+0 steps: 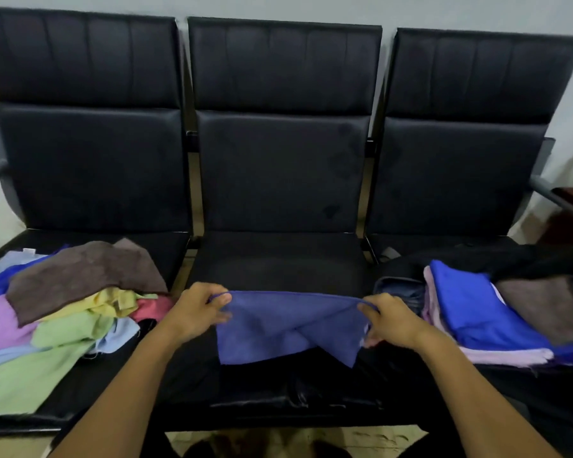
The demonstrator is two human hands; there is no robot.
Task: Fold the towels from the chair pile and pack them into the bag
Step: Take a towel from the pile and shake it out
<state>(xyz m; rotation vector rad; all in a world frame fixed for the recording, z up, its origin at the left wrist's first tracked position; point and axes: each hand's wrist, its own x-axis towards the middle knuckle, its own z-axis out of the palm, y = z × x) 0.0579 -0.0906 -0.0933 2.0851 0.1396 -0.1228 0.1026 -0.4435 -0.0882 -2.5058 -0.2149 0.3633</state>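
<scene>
A person's left hand (pixel 197 310) and right hand (pixel 389 320) each pinch an upper corner of a dark blue towel (pixel 288 325), holding it stretched over the middle chair seat (pixel 275 259) at the centre of the view, its lower edge hanging in uneven points, so the fold looks only just begun. At 9 o'clock a loose pile of towels (pixel 63 309) in brown, yellow, green, lilac and pink waits unfolded. At 3 o'clock several folded towels (pixel 477 315) sit in an open dark bag (pixel 516 259), suggesting the task is partly done.
</scene>
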